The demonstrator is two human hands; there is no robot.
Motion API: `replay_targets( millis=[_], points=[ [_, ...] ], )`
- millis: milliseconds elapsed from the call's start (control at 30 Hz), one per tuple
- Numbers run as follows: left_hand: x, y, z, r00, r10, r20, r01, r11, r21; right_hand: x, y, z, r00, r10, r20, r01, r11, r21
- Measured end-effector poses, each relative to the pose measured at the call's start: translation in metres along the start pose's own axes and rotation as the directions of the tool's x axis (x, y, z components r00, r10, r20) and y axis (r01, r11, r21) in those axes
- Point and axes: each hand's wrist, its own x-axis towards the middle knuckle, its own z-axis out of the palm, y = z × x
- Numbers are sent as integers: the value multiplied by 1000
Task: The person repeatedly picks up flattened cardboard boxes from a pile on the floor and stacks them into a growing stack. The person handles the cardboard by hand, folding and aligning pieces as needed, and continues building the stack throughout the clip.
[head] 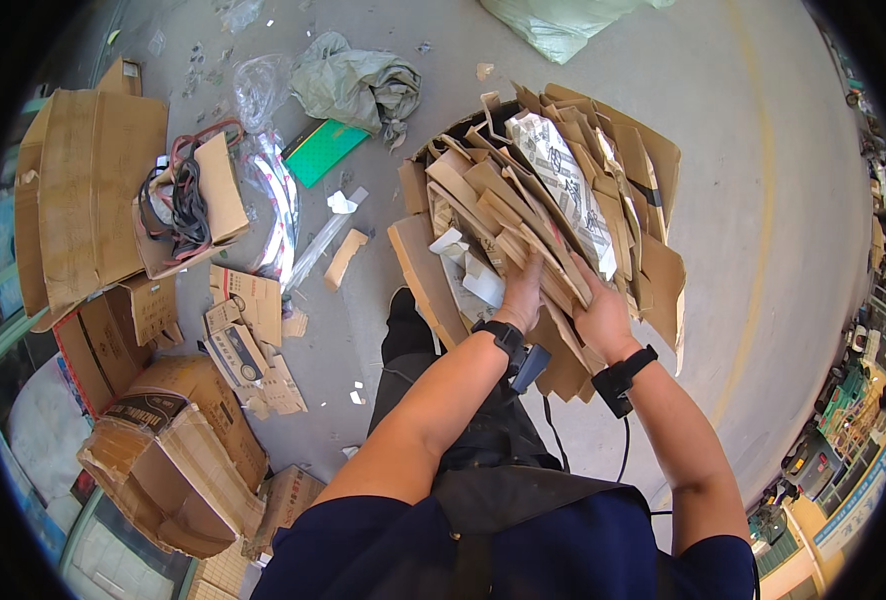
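In front of me stands a cardboard box (pixel 662 271) with its flaps spread out, packed with flattened cardboard on edge. My left hand (pixel 522 291) and my right hand (pixel 602 309) grip a stack of flattened cardboard pieces (pixel 534 234) from its two sides; most of my fingers are hidden among the sheets. The stack leans at a slant within the box. Just beyond it lies a white printed bag (pixel 561 176) with dark markings, wedged between the sheets. A crumpled white paper piece (pixel 470 264) sits left of my left hand.
On the left are large cardboard boxes (pixel 105 187), a box holding dark straps (pixel 188 199), torn cardboard (pixel 244 352) and an open carton (pixel 188 480). A grey-green plastic sack (pixel 353 79), green flat box (pixel 328 152) and clear plastic strips (pixel 327 232) lie on the floor. A pale green bag (pixel 563 26) is ahead.
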Motion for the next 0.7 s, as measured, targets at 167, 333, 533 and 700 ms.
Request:
replay_targets(
  millis=[167, 333, 533, 700],
  points=[
    [-4, 11, -8, 999, 21, 30, -28, 968, 249, 3, 16, -10, 1000, 4, 12, -6, 996, 92],
    [-14, 14, -74, 988, 117, -97, -65, 904, 423, 0, 17, -9, 1000, 21, 3, -21, 990, 137],
    [52, 18, -120, 857, 348, -380, 52, 674, 736, -6, 10, -6, 999, 24, -42, -22, 999, 48],
    [68, 1, -114, 821, 473, -320, 34, 519, 854, -9, 1, -8, 996, 87, -13, -86, 993, 79]
  ],
)
